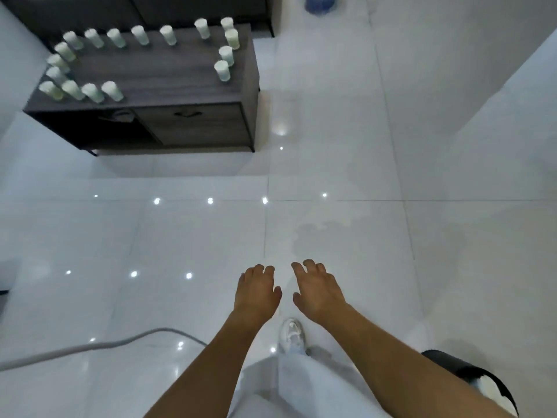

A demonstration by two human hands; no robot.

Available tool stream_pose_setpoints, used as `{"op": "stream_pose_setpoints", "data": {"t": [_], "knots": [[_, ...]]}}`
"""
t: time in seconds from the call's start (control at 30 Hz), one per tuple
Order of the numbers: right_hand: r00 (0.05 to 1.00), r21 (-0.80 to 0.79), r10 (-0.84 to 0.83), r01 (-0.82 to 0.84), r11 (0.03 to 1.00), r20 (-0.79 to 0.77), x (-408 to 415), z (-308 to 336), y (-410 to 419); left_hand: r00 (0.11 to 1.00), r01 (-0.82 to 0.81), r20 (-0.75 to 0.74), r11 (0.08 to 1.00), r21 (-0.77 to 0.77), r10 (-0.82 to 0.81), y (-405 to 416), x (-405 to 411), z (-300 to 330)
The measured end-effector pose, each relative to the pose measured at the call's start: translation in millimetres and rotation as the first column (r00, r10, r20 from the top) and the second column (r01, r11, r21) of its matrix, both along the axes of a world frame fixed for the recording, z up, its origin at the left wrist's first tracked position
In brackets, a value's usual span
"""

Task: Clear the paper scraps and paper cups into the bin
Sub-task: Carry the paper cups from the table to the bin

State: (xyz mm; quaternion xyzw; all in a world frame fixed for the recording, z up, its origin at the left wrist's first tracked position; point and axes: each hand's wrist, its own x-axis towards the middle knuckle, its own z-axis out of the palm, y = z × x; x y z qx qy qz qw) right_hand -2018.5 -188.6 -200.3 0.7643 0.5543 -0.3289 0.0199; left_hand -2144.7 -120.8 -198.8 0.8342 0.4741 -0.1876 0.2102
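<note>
Both hands, left hand (pixel 257 292) and right hand (pixel 318 292), hang loose-fingered and empty, ready for the cups (pixel 140 34) crowding the desk (pixel 168 73) ahead.

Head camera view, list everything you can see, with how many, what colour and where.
paper cups: eighteen, white, standing upside down around the edges of the cabinet top, upper left
cabinet: one, dark grey wood grain, low, on the floor at upper left
floor: white glossy tiles with ceiling-light reflections, across the whole view
hose or cable: one, pale grey, curving over the floor at lower left
bin: one, black with something white inside, lower right, partly behind the right forearm
blue object: one, top edge, cut off, cannot tell what it is
shoe: one, white, between the forearms
left hand: empty, fingers relaxed, held out over the floor
right hand: empty, fingers relaxed, beside the left
</note>
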Motion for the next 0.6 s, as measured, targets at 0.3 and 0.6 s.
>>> {"op": "stream_pose_setpoints", "data": {"t": [0.3, 0.6], "knots": [[0.995, 0.009, 0.103, -0.103, 0.995, 0.016, 23, 1, 160, 0.985, -0.172, 0.033, 0.985, -0.006, 0.172, 145, 6, 2], [0.967, 0.030, 0.256, -0.256, 0.966, 0.008, 76, 8, 356, 0.932, -0.350, 0.095, 0.937, -0.014, 0.350, 312, 43, 12]]}}
